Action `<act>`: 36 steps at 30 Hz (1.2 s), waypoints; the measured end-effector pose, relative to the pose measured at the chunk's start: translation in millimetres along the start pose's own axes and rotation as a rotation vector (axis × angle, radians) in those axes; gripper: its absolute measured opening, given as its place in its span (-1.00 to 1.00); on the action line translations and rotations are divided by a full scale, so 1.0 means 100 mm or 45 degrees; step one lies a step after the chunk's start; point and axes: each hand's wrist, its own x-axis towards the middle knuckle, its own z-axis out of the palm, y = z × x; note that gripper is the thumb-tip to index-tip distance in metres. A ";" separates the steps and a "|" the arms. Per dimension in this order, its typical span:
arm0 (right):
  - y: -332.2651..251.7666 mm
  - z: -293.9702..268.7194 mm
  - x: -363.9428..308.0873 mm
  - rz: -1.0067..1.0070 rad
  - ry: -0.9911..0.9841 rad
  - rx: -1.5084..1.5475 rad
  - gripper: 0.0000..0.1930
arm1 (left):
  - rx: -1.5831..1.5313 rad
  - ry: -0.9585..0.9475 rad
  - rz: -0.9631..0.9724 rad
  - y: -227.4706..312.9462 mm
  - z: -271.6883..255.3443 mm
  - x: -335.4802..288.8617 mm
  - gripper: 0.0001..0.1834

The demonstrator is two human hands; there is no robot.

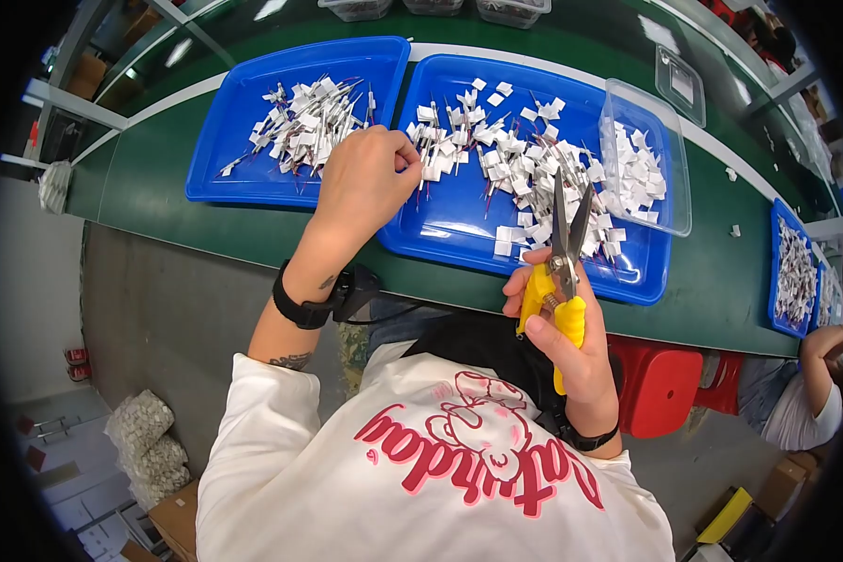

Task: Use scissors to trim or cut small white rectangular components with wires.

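My left hand (365, 178) is closed with its fingers curled, over the gap between two blue trays. Whatever its fingertips hold is hidden. My right hand (590, 370) grips spring-loaded shears (569, 318) with yellow handles, their dark blades parted and pointing away from me over the right tray. In the left blue tray (206, 173) lies a heap of thin wired pieces with white tags (314, 122). More tagged pieces (525, 169) are spread across the right blue tray (440, 229). A clear plastic box (676, 221) with white bits (637, 178) sits at that tray's right end.
The trays rest on a green table (150, 173). A clear lid (681, 86) lies beyond the box, and clear containers (356, 9) stand at the back. To the right are another filled blue tray (777, 314), a red stool (660, 389) and another person (806, 407).
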 end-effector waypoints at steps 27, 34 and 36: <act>0.02 0.01 0.01 -0.022 0.015 0.007 -0.48 | 0.029 -0.012 0.241 0.07 -0.03 -0.07 -0.81; 0.03 0.04 0.05 -0.114 0.143 0.067 -0.49 | -0.407 -0.022 0.422 0.29 -0.17 -0.16 -0.84; 0.02 0.04 0.10 -0.159 0.187 0.033 -0.48 | -0.465 -0.021 0.502 0.40 -0.19 -0.22 -0.83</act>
